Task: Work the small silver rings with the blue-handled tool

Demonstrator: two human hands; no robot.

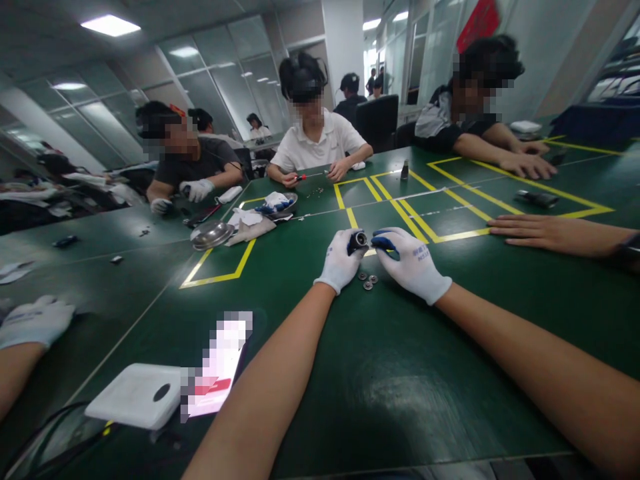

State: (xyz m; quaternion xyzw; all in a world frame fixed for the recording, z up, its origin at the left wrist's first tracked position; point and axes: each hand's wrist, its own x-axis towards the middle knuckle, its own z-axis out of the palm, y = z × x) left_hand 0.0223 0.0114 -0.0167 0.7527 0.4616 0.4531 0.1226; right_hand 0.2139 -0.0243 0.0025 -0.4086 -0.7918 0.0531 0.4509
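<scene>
My left hand (341, 260), in a white glove with blue fingertips, is closed round a small black cylindrical part (359, 241) whose round, metal-rimmed end faces me. Just to its right, my right hand (409, 261), gloved alike, has thumb and fingers pinched together near that end. Whatever it may hold is too small or hidden to make out. Below and between the two hands, three small round metal pieces (368, 285) lie on the green table (400, 387).
A phone (220, 373) and a white box with cables (137, 395) lie by my left forearm. Farther off are a metal bowl (213, 235), cloths (250, 223) and yellow tape outlines (215, 280). Co-workers sit around; a bare hand (520, 227) rests at right, a gloved one (37, 320) at left.
</scene>
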